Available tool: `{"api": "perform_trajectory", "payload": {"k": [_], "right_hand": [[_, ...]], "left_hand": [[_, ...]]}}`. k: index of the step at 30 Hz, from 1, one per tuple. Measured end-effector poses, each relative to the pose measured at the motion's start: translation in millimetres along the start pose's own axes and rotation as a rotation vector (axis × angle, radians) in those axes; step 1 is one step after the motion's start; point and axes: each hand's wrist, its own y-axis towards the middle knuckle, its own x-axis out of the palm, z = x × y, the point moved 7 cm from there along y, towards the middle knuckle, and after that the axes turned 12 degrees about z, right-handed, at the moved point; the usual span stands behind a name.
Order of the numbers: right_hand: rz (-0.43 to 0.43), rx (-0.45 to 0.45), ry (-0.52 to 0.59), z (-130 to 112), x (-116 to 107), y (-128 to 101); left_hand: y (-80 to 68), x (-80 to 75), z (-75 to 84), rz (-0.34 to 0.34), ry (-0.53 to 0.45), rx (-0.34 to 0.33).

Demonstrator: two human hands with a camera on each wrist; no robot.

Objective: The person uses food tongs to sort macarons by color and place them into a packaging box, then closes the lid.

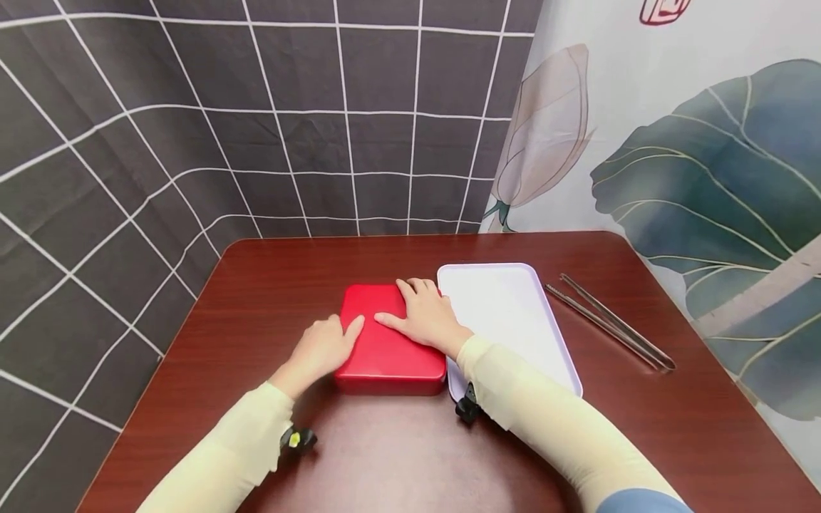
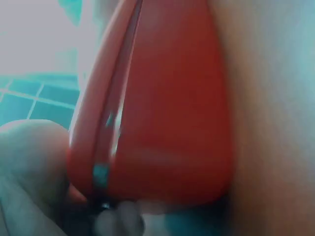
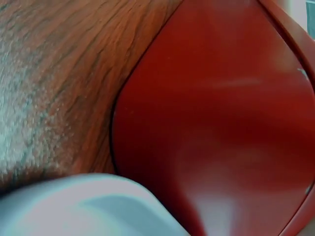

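Observation:
A red lidded box point(image 1: 385, 360) lies on the table in the head view. My left hand point(image 1: 321, 348) grips its left side, thumb on the lid and the other fingers bent down at the edge. My right hand point(image 1: 426, 317) rests on the lid's right part, fingers extended to the far edge and thumb pointing left. In the left wrist view the seam between lid and red box point(image 2: 172, 98) shows, with the thumb point(image 2: 32, 167) beside it. The right wrist view shows the red box's side point(image 3: 206, 108); most of that hand is out of sight there.
A white tray point(image 1: 513, 320) lies right of the box, partly beneath the right sleeve. Metal tongs point(image 1: 612, 324) lie further right on the brown wooden table point(image 1: 276, 278). A dark checked curtain point(image 1: 385, 142) hangs behind and on the left, a floral one point(image 1: 641, 178) on the right.

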Motion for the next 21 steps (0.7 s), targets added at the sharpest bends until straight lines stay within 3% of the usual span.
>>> {"api": "perform_trajectory", "payload": {"k": [2, 5, 12, 21], "right_hand": [[0.003, 0.007, -0.011, 0.9, -0.8, 0.4], [0.001, -0.001, -0.021, 0.1, -1.1, 1.0], [0.009, -0.007, -0.059, -0.1, -2.5, 1.0], [-0.037, -0.041, -0.079, -1.7, 6.7, -2.9]], "left_hand": [[-9.2, 2.3, 0.8, -0.024, 0.014, -0.013], [-15.5, 0.4, 1.0, 0.021, 0.031, -0.027], [-15.4, -3.4, 3.9, 0.093, 0.034, 0.012], [-22.6, -0.2, 0.0, 0.077, 0.051, 0.001]]}}
